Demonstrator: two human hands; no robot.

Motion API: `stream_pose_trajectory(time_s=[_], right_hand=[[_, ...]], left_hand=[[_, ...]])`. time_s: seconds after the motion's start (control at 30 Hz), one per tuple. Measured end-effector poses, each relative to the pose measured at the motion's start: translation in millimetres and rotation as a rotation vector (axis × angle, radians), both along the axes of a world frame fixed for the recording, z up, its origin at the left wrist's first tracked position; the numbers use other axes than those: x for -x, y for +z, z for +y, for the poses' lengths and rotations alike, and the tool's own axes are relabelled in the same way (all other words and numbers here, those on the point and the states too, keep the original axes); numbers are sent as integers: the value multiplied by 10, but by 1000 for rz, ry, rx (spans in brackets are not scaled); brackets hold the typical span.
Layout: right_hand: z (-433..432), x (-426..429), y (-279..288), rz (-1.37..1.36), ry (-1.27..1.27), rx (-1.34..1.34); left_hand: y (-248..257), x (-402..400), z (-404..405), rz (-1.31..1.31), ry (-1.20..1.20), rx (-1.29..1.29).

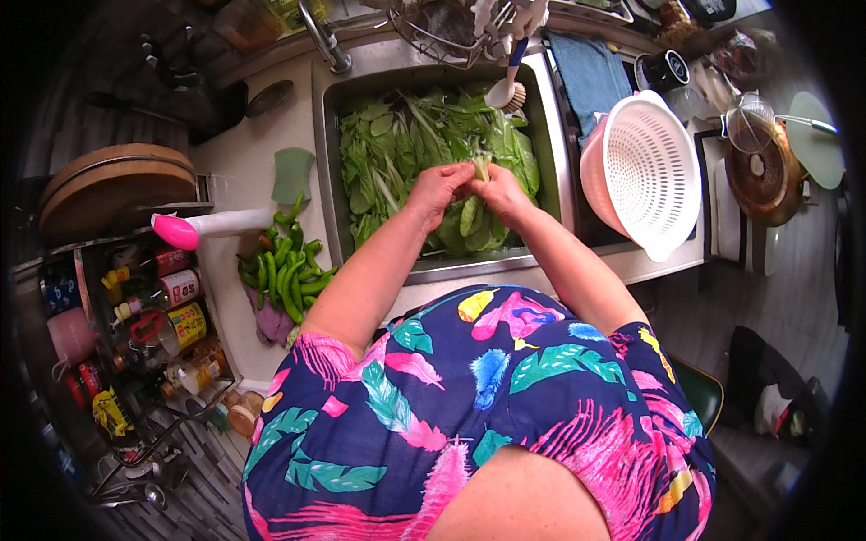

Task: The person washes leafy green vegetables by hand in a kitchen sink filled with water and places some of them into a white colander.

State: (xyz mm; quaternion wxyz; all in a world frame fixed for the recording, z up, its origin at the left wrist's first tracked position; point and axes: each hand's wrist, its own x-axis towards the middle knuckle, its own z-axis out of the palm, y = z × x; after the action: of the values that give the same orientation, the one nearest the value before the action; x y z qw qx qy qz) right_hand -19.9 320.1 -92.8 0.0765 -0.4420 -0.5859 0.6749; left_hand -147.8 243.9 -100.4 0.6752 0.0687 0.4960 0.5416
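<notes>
Leafy greens [385,142] float in water and fill most of the steel sink [327,169] in front of me. My left hand [440,193] and my right hand [502,194] meet over the sink's right half. Both have their fingers closed on the pale stem end of one bunch of greens [481,167], whose leaves hang towards the water between my hands. At the sink's back right corner a dish brush [504,91] with a blue and white handle stands over the leaves.
Green chili peppers [287,274] lie on the counter left of the sink, below a green sponge [292,176]. A pink and white colander [649,172] stands tilted at the right, near a blue cloth [588,78]. The faucet [328,40] rises at the back left.
</notes>
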Motion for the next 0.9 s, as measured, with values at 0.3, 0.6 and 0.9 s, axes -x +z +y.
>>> stream_pose_trajectory(time_s=[0.3, 0.6, 0.9], right_hand=[[292, -227, 4, -125, -352, -601], [195, -319, 128, -43, -281, -655], [175, -372, 190, 244, -287, -151]], left_hand=[[-332, 114, -310, 1253, -1284, -52], [-592, 157, -301, 1107, -1315, 46], [565, 683, -31, 359, -379, -168]])
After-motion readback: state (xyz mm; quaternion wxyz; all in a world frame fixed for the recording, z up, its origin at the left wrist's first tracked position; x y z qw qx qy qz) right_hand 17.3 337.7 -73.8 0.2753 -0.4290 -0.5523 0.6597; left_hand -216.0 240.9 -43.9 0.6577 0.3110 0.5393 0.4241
